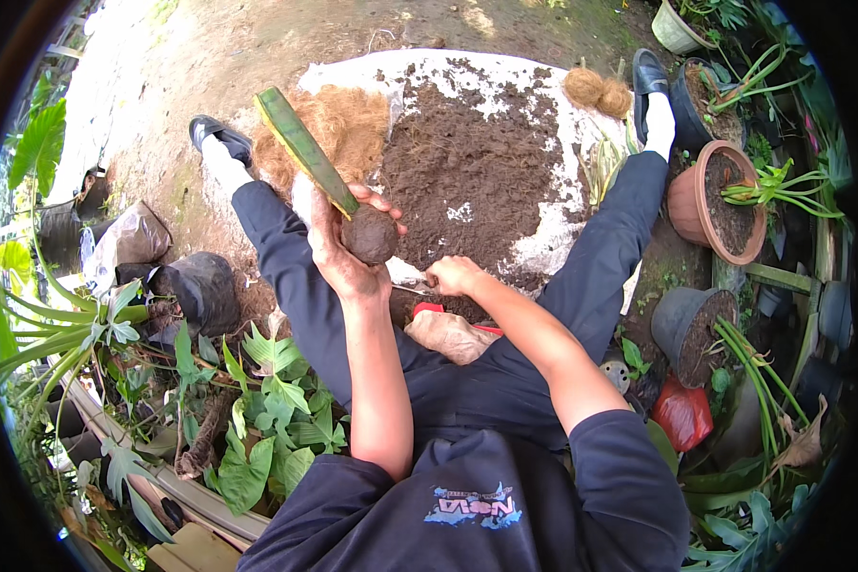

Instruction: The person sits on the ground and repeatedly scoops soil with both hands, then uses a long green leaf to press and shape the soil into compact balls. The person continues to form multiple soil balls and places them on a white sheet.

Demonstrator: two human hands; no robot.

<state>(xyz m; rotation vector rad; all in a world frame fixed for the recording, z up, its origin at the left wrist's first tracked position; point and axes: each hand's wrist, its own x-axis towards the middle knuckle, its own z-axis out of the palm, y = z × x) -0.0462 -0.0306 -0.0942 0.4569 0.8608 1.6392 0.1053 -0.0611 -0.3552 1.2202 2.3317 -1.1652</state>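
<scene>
My left hand [343, 247] cups a round ball of dark soil [370, 236] in its palm. A snake plant leaf cutting [307, 154], green with a yellow edge, rises at a slant from the ball. My right hand [456, 275] is low over the near edge of a white plastic sheet [558, 247], its fingers curled together. Whether anything is pinched in those fingers is hidden. Loose dark soil [472, 171] is heaped on the sheet, just beyond my right hand. Between my thighs lies a pale cloth-like bundle [452, 336] with red parts.
Brown coconut fibre [354, 132] is piled at the sheet's left. Two fibre-wrapped balls [597, 93] sit at its far right, with variegated leaf cuttings [600, 168] nearer. Potted plants stand right, including a terracotta-coloured pot [715, 200]. A black grow bag [200, 293] lies left.
</scene>
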